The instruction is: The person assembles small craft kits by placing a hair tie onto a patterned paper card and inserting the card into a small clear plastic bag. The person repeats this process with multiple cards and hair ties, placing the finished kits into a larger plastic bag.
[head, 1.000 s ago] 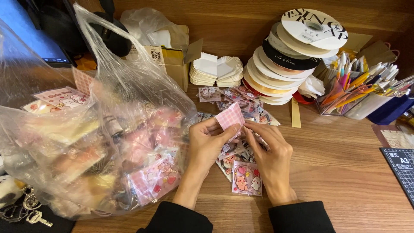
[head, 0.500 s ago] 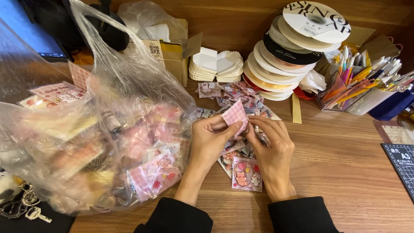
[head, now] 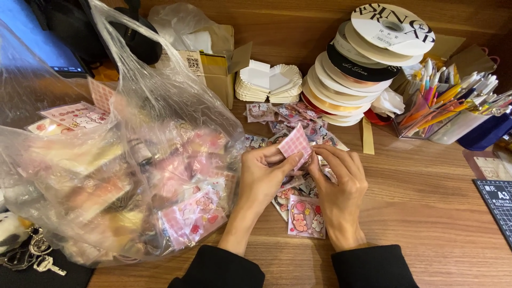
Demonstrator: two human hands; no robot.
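Both hands meet over the wooden desk. Left hand pinches a small pink-and-white checked paper packet btw thumb and fingers; right hand closes on its lower right edge, fingers curled in. Packet sits raised above a loose spread of pink cartoon-printed sticker packets on the desk, w/ more further back. To the left, a big clear plastic bag bulges w/ similar packets, so a large share looks already bagged. Roughly a dozen lie loose on the desk; this one is mid-handling, not yet put anywhere. Leaning stack of ribbon spools behind is untouched.
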